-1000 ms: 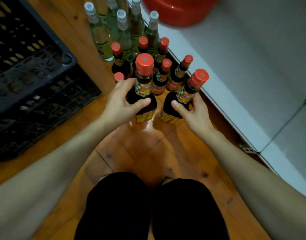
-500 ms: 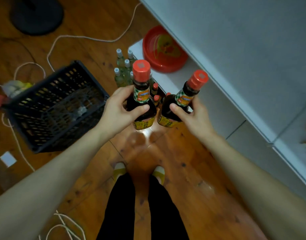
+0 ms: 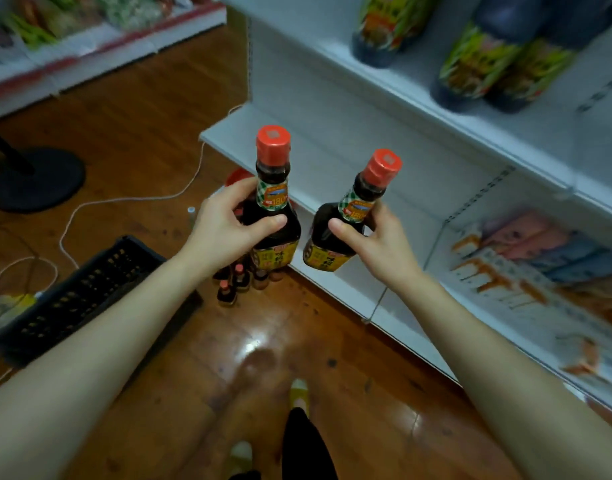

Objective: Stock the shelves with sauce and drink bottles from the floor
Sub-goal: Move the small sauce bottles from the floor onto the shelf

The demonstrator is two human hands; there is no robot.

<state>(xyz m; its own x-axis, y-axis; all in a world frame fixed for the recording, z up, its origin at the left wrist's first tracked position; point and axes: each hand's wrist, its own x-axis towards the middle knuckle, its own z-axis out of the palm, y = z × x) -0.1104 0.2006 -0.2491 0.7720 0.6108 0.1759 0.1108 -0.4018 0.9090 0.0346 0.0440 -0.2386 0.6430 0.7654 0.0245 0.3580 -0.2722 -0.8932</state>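
Left hand (image 3: 224,225) grips the left bottle (image 3: 272,199) at the shoulder: thumb across the front, fingers curled round the back. Right hand (image 3: 377,240) grips the right bottle (image 3: 358,204) the same way, thumb on the dark glass just under the neck label. Both bottles are held in the air, clear of the floor (image 3: 263,375) and in front of the shelf (image 3: 332,150). The right bottle is at 3 o'clock of the left, close but not touching.

Left bottle is upright; right one tips its cap toward 1 o'clock. Both are dark glossy glass with round shoulders, a ribbed red cap, a green-check neck label and a yellow body label.

Floor bottles (image 3: 238,278) stand at 6 o'clock of the left bottle: a small cluster, same dark glass and red caps.

The shelf is white painted metal with flat boards and a perforated upright. Big bottles (image 3: 477,60) with green labels stand on the upper board at 1 o'clock. Flat packets (image 3: 540,258) lie on the lower board at 3 o'clock, too blurred to read.

The floor is glossy brown wood planks with glare spots. A black slotted plastic crate (image 3: 89,289) is at 8 o'clock, a white cable (image 3: 124,199) at 9, and a round black stand base (image 3: 34,178) at 10.
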